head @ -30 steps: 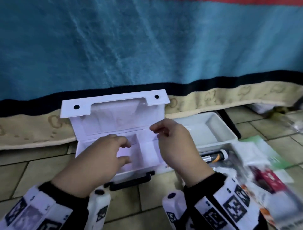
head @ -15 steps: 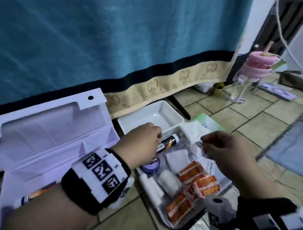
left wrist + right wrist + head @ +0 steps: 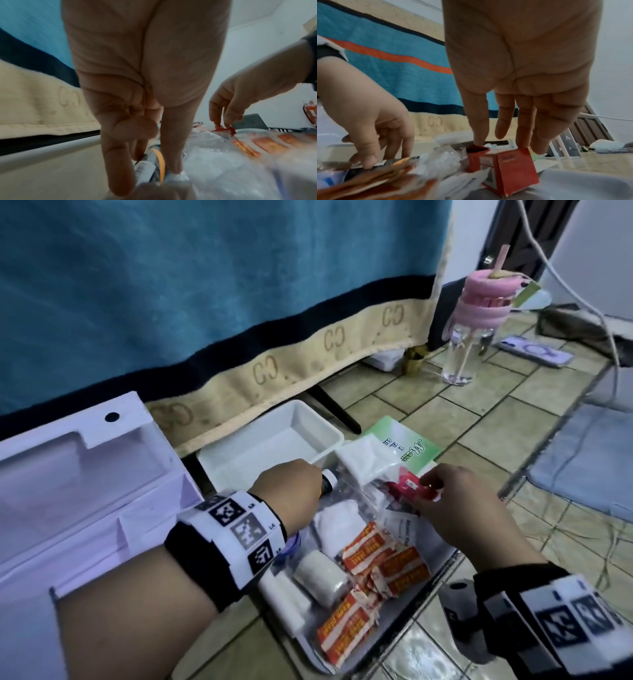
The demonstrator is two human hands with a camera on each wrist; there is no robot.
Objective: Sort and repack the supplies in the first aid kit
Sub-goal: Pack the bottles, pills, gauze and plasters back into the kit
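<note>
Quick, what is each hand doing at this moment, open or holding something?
Left hand: fingers and thumb pinch the tube with the orange band.
Right hand: fingertips pinch the top of the red box.

Dim, cool indoor light; soft focus throughout.
Head view: even light, faint glare on the floor tiles (image 3: pixel 421 648) at lower right, edges bowed. Both wrist views: strong wide-angle distortion, foreground packets smeared along the lower frame, shadows weak.

1. Tiled floor (image 3: pixel 428 419), beige-green.
2. On it: open white kit case (image 3: pixel 68 491) at left, white tub (image 3: pixel 219 460) beside it, grey tray (image 3: pixel 407 607) of supplies in front.
3. Further right: clear bottle (image 3: pixel 460 354), phone (image 3: pixel 536 350), blue mat (image 3: pixel 582 474).
</note>
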